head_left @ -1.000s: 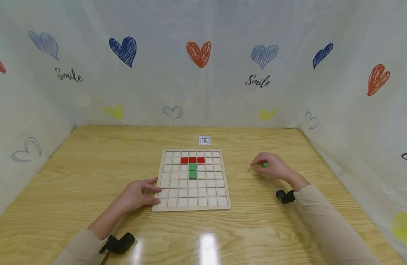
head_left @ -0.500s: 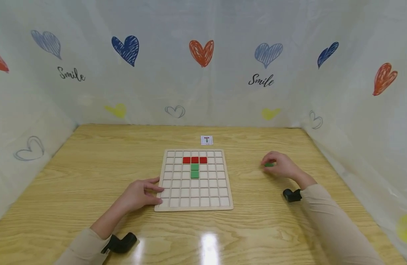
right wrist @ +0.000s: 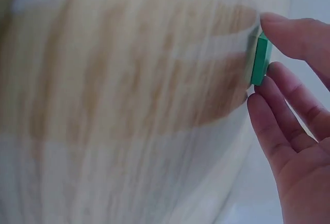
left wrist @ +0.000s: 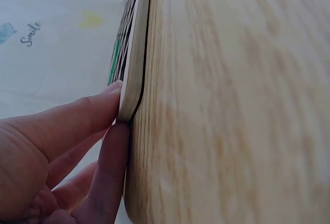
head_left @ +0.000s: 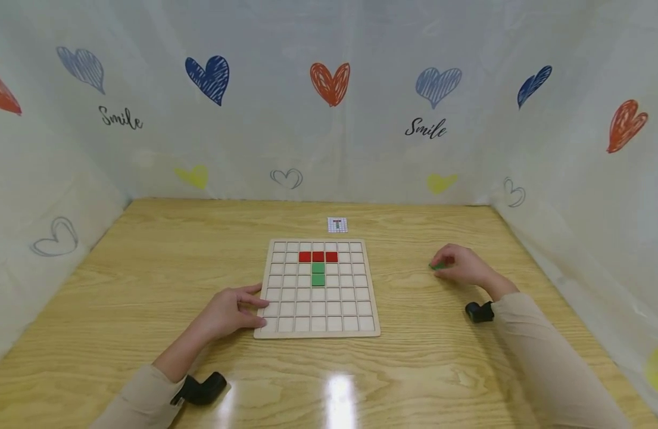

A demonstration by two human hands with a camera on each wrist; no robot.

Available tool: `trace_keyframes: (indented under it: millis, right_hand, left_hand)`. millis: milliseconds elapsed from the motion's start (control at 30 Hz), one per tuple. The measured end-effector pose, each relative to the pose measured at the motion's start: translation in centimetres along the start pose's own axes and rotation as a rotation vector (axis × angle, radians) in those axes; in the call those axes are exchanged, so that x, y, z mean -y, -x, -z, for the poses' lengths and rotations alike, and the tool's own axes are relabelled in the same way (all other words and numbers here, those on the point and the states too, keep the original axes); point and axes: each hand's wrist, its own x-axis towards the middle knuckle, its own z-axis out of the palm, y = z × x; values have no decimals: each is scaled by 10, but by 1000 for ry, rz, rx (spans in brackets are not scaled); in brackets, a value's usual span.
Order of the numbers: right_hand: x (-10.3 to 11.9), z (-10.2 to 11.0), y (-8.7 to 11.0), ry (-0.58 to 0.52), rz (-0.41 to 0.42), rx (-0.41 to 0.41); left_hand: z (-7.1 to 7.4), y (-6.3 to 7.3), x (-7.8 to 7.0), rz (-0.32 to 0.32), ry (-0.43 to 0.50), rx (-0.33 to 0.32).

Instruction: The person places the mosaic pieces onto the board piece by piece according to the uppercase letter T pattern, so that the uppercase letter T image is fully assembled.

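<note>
In the head view, a light wooden grid board (head_left: 343, 310) lies on the table. Three red tiles (head_left: 318, 257) form a row in it, and two green tiles (head_left: 318, 273) run down from the middle one. My left hand (head_left: 224, 313) rests at the board's left edge, its fingers fairly straight. Up close, fingertips touch the board's edge (left wrist: 135, 74) near a corner. To the right of the board, my right hand (head_left: 464, 265) pinches a loose green tile (right wrist: 261, 62) between thumb and finger, low at the table surface. My fingers partly cover this tile in the head view.
A small printed card (head_left: 337, 224) with a red and green T pattern lies behind the board. The wooden table (head_left: 404, 369) meets a pale curtain (head_left: 243, 131) with printed hearts at the back and sides. Black wrist cameras (head_left: 205, 388) sit at both sleeves.
My right hand has shifted right relative to the board, and its fingertips have come together on the loose green tile. My left hand keeps its place at the board's edge. The head view drifts slightly.
</note>
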Motion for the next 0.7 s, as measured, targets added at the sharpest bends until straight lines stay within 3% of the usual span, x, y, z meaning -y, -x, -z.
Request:
trace_keyframes:
  millis: [133,333,700]
  right_hand:
    - [-2,-1,-1,-33,-28,16]
    - [-3,0,-2,15,-56,8]
    - [-3,-5,-7,-4,-29,27]
  left_hand:
    - [0,0,-1,8,-12,-1]
    - [0,0,-1,8,1,-3]
    - [0,0,0,4,-18,-3]
